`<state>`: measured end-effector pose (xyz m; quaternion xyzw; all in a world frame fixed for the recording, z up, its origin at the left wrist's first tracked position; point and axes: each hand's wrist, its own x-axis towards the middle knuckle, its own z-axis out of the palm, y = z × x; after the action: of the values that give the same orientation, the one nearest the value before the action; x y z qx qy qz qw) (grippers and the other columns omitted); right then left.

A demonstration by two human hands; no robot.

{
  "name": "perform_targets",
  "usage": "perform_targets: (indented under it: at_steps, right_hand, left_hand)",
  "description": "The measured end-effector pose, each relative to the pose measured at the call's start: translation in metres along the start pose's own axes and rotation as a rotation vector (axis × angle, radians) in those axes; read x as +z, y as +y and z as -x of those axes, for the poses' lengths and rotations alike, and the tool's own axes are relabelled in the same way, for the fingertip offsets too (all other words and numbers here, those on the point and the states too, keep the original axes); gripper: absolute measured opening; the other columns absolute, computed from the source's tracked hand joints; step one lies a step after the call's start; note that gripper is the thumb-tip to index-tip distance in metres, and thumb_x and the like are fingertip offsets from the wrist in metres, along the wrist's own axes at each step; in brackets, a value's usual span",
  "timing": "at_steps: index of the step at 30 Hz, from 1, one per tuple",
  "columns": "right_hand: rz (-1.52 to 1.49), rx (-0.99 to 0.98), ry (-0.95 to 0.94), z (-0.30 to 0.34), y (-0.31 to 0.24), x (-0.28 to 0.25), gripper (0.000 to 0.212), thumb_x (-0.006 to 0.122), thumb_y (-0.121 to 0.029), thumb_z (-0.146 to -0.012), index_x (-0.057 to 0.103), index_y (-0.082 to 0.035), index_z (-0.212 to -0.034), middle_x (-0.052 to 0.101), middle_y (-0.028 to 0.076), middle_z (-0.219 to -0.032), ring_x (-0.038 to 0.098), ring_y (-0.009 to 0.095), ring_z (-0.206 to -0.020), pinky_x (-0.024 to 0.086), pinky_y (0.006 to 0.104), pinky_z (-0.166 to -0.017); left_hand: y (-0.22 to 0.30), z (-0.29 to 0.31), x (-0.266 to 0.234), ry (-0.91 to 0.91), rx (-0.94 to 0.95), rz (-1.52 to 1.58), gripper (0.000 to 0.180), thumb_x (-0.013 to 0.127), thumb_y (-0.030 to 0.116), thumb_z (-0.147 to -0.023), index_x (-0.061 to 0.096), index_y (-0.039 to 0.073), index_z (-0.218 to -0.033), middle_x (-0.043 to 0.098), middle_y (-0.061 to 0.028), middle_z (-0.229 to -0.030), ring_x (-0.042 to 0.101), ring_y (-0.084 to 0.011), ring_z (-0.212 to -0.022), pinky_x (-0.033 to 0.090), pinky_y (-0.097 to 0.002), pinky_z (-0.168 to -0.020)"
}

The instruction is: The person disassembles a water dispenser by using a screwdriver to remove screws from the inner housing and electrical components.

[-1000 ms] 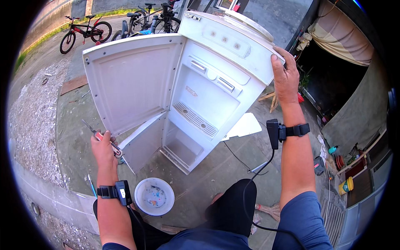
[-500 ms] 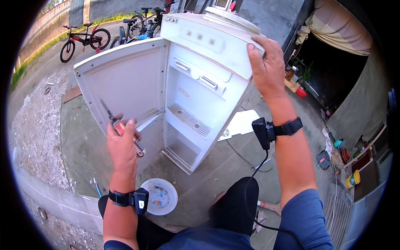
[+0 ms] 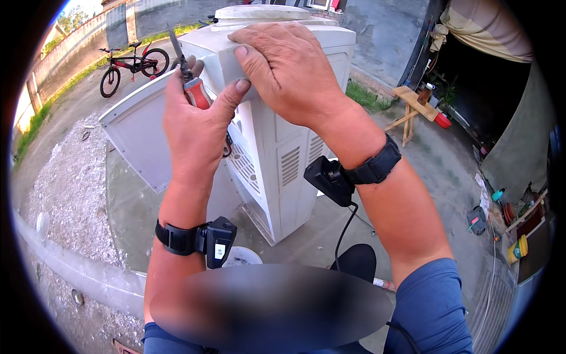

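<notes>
My left hand (image 3: 197, 127) is closed around a red-handled tool (image 3: 191, 82), apparently pliers, whose dark metal tip rises above my knuckles; the thumb of that hand is stretched out and presses against the upper front edge of the white appliance cabinet (image 3: 283, 147). My right hand (image 3: 283, 71) lies palm down on the top of the same cabinet, fingers curled over its front edge, gripping the casing and nothing else. The two hands sit just beside each other at the top corner, thumb tips nearly meeting. The cabinet stands upright on the concrete floor (image 3: 436, 159), showing a side with louvred vents. Its white door panel (image 3: 138, 133) hangs open to my left, behind my left hand. Each wrist carries a black strap with a small black device; a black cable (image 3: 345, 227) drops from the one on the right wrist. A white bowl (image 3: 243, 255) rests on the floor just below my left wrist, partly hidden. Well apart, a red and black bicycle (image 3: 132, 65) stands at the upper left, and a wooden bench (image 3: 413, 103) stands at the right near a dark doorway.
</notes>
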<state>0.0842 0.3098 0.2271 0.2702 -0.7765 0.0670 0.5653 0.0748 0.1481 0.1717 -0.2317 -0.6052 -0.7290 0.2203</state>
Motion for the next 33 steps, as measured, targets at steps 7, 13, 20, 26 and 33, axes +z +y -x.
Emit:
perform_targets:
  at_steps: [7,13,20,26,33]
  right_hand:
    - [-0.161,0.038,-0.116,0.0,0.003,-0.021,0.04,0.056,-0.032,-0.094,0.066,-0.004,-0.122,0.068,0.018,-0.118,0.06,0.037,-0.115,0.042,0.048,-0.103]
    - [-0.103,0.852,0.099,0.096,0.106,-0.076,0.077,0.066,-0.055,-0.091,0.048,-0.003,-0.145,0.052,0.017,-0.146,0.049,0.033,-0.132,0.039,0.0451,-0.109]
    - [-0.859,1.235,-0.027,0.132,0.091,-0.049,0.071,0.067,-0.057,-0.093,0.055,-0.005,-0.14,0.061,0.009,-0.134,0.054,0.024,-0.125,0.041,0.0426,-0.105]
    - [-1.034,1.165,0.028,0.155,0.09,-0.067,0.05,0.063,-0.048,-0.099,0.063,-0.004,-0.124,0.068,0.005,-0.116,0.063,0.016,-0.106,0.047,0.0329,-0.094]
    - [-0.938,1.1,0.235,0.166,0.06,-0.099,0.044,0.062,-0.036,-0.102,0.059,0.002,-0.123,0.067,0.008,-0.116,0.064,0.015,-0.107,0.05,0.0295,-0.095]
  left_hand:
    - [-0.004,-0.009,-0.017,0.003,0.082,-0.271,0.082,0.089,0.039,-0.075,0.052,-0.006,-0.132,0.067,-0.0143,-0.109,0.066,-0.0167,-0.089,0.055,-0.0301,-0.082]
    - [0.002,-0.005,-0.018,-0.007,0.034,-0.238,0.074,0.088,0.039,-0.076,0.054,-0.006,-0.126,0.067,-0.0088,-0.091,0.061,-0.0094,-0.067,0.053,-0.0247,-0.062]
    - [-0.012,0.005,-0.025,-0.012,-0.003,-0.267,0.079,0.084,0.053,-0.079,0.056,-0.005,-0.124,0.062,-0.0069,-0.066,0.061,-0.0117,-0.059,0.048,-0.0236,-0.056]
    - [-0.005,0.006,-0.027,-0.016,0.002,-0.304,0.066,0.076,0.056,-0.086,0.059,-0.002,-0.111,0.062,-0.0078,-0.067,0.062,-0.0136,-0.059,0.049,-0.0247,-0.055]
    - [-0.002,0.001,0.006,-0.148,-0.025,0.008,0.047,0.07,0.045,-0.095,0.057,0.002,-0.11,0.059,-0.0015,-0.08,0.056,-0.0093,-0.056,0.046,-0.0239,-0.051]
